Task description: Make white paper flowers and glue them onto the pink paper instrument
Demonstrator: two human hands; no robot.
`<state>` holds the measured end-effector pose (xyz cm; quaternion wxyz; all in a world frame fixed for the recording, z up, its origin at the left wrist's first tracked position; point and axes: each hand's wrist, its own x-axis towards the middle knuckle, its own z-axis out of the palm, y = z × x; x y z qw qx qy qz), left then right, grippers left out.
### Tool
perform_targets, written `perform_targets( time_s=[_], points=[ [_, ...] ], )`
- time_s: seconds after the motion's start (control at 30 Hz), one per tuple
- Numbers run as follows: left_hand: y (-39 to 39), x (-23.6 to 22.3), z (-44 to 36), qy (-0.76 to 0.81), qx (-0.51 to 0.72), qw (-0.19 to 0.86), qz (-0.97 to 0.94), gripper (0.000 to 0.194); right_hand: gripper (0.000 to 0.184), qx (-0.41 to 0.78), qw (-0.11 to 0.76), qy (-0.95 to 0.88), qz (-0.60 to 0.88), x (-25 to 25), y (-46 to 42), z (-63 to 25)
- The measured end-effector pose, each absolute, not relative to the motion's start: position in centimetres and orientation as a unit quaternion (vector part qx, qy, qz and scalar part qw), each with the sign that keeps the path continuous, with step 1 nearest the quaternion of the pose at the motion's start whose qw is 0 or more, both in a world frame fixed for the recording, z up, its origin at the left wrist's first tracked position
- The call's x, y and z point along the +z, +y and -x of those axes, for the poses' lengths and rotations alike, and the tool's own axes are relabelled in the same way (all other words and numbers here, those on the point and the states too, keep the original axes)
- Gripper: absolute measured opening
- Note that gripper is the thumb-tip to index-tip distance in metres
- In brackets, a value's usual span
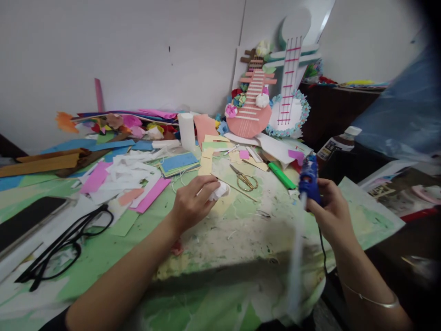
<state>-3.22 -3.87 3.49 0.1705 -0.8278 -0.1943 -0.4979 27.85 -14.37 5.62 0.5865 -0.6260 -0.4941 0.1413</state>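
Observation:
My left hand is closed on a small crumpled white paper piece above the middle of the table. On the right, my right hand grips a blue hot glue gun. A long whitish glue stick sticks out of its back end toward me, blurred, and a dark cord hangs below. Gold-handled scissors lie on the table between my hands. Close to them are a thin wooden stick and a bright green box cutter.
Paper instruments, one pink and one white, lean at the back. White paper scraps, blue cards and black glasses lie leftward, beside a phone. A capped bottle stands right.

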Motion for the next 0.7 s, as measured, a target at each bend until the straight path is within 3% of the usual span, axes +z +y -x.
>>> perform_targets(
  time_s=[0.17,0.37,0.7],
  points=[
    [-4.1,3.5,3.3,-0.186,-0.512,0.174,0.820,0.028,0.018,0.284,0.727,-0.419,0.465,7.3,-16.9,-23.9],
    [-4.5,3.8,3.3,-0.147,-0.533,0.177,0.814,0.024,0.024,0.419,0.640,-0.499,0.406,5.7,-19.7,-19.7],
    [-4.7,3.8,3.4,-0.104,-0.540,0.200,0.811,0.023,0.020,0.382,0.598,-0.526,0.469,4.4,-20.0,-15.4]
  ],
)
